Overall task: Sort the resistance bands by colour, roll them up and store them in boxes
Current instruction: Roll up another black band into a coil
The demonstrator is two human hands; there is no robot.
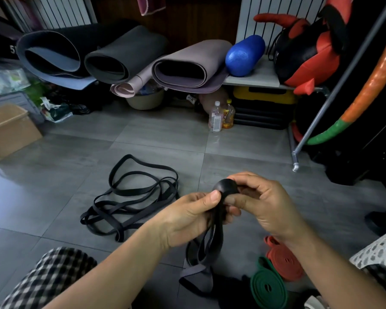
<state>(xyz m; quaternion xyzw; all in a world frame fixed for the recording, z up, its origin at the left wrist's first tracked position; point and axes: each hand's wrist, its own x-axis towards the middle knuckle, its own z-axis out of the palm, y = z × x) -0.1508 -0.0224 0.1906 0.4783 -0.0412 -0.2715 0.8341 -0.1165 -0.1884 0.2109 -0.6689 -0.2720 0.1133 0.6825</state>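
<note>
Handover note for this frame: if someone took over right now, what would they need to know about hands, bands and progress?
Left hand pinches the black band by its hanging tail; right hand grips its wound end.
A black tangle lies on the floor ahead.
Done: red roll and green roll, on the floor by the right forearm.
Left: finish this roll, roll the tangle, box everything; a cardboard box stands far left.

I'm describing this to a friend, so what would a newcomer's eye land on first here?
The hands at centre: left hand and right hand grip a half-rolled black band, its tail hanging down. Left of them a tangle of black bands lies on the floor; at lower right sit a green roll and a red roll.
</note>
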